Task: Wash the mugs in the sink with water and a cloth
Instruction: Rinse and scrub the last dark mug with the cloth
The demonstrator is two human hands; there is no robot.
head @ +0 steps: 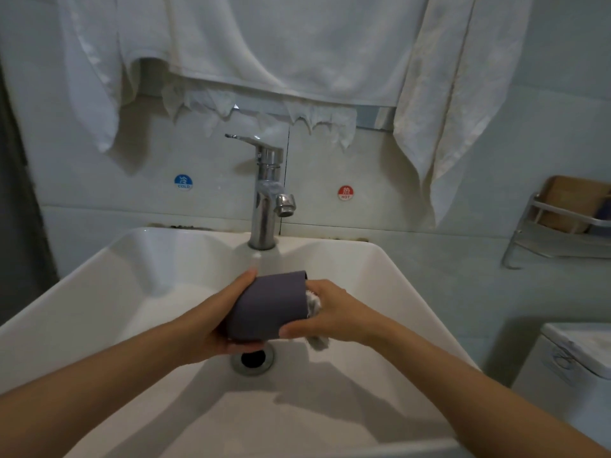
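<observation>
White towels (264,44) over pale tiled wall (99,206)

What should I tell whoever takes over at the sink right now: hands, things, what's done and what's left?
Left hand: grips the grey mug, which lies on its side above the drain of the sink.
Right hand: holds the cloth against the mug's right end.
Done: mug picked up, wiping under way; how clean it is cannot be told.
Left: finish wiping, then probably rinse. No stream shows at the tap, and no other mug is in view.
</observation>
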